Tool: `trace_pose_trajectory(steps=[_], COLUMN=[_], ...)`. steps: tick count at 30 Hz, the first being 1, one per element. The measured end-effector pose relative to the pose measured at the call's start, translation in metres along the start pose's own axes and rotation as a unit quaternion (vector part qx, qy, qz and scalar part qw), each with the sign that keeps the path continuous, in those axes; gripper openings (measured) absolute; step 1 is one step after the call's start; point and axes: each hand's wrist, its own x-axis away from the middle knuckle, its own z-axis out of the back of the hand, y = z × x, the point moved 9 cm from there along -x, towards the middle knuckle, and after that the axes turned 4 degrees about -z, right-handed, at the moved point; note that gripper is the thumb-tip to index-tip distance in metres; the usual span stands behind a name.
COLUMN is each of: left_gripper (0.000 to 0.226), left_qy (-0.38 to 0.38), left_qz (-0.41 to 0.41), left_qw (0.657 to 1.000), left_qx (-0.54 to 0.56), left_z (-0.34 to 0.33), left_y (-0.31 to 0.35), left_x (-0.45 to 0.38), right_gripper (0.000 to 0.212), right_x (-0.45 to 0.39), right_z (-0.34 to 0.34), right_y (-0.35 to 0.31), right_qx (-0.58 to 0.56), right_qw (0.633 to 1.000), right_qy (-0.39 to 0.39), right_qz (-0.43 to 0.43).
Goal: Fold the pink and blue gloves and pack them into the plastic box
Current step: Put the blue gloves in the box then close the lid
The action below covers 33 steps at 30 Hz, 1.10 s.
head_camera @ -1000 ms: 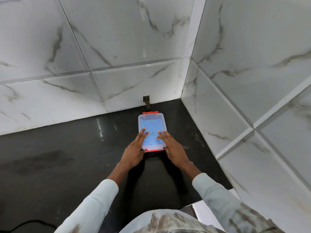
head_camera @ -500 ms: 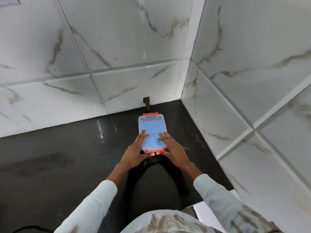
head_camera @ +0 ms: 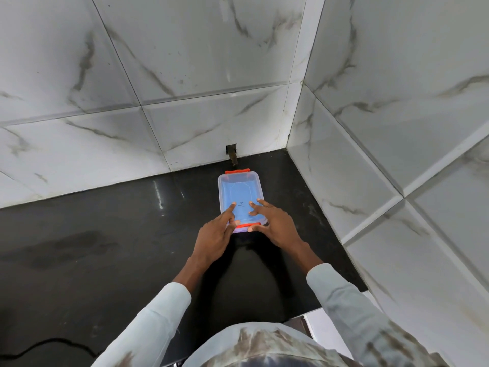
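White marble-veined tiled walls [head_camera: 185, 75] back and right, meeting in a corner. Black glossy desk [head_camera: 92, 247] below, smudged patch on the left part. Pale sleeves at the bottom, left sleeve [head_camera: 148, 321], right sleeve [head_camera: 352, 305]. Clear plastic box [head_camera: 239, 193] on the desk near the back corner, lid on, long axis running away from the viewer; blue showing through the lid, contents otherwise not resolvable, pink not discernible. Left hand [head_camera: 214, 235] at the near-left corner of the box, fingers extended and resting on the lid, thumb down at the near edge by the clip. Right hand [head_camera: 275, 225] at the near-right corner, fingers spread on the lid, thumb against the near edge. Neither hand wrapped around anything, both flat and fairly wide. Black cable [head_camera: 39, 348] on the desk at bottom left. Orange clip [head_camera: 237, 171] at the far end, closed against the lid; near orange clip [head_camera: 250, 224] partly hidden between the thumbs. Small dark wall outlet [head_camera: 231, 152] just behind the box.
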Motion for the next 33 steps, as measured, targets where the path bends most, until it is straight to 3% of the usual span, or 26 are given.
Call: trace_pose_trajectory(steps=[8,15,23,33], left_gripper=[0.06,0.052,0.047,0.047], left_qy=[0.056,0.039,-0.02,-0.081], left_qz=[0.0,-0.051,-0.037,-0.048], left_qw=[0.998,0.998,0.998,0.993], left_qx=[-0.007,-0.014,0.036,0.078], left_z=[0.016,0.001,-0.031,-0.067], left_y=[0.004,0.042,0.087,0.143], left_x=[-0.006,-0.012,-0.022,-0.044], right_gripper=[0.054,0.042,0.033,0.043], right_x=[0.001,0.011,0.038,0.058], right_z=[0.011,0.043,0.074,0.107], right_y=[0.001,0.013,0.048,0.088], right_qx=[0.022,0.062,0.074,0.091], right_qw=[0.999,0.992,0.978,0.967], right_qy=[0.008,0.098,0.168,0.161], right_qz=[-0.04,-0.049,-0.094,-0.174])
